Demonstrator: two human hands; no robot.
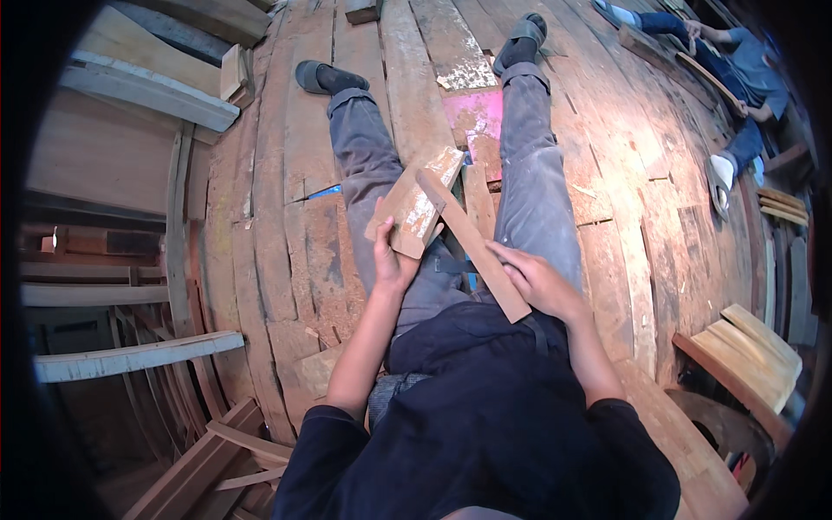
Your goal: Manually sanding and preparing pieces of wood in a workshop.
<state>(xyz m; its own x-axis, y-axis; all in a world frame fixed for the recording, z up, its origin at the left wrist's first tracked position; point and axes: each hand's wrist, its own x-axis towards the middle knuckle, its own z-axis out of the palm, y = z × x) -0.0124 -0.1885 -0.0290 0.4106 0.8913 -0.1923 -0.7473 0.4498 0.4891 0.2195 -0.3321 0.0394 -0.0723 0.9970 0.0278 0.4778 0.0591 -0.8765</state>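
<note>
My left hand [394, 256] grips the lower end of a short, thick wooden block [407, 201], its thumb on one side. White flaking paint covers part of the block's face. Across the block's right side lies a long flat strip of wood [478, 247], slanting down toward my waist. My right hand [539, 282] is closed on the strip's lower half, fingers along its edge; the palm side is hidden. Strip and block overlap in the picture, and I cannot tell how firmly they touch. Under the strip, between my thighs, shows a dark flat piece [452, 263].
My outstretched legs [542, 173] lie on a worn plank floor [282, 225] with gaps. Stacked timber and pale beams [143, 357] stand at left. Another person [745, 74] sits at far right with a wooden piece. Cut boards [745, 351] lie at lower right.
</note>
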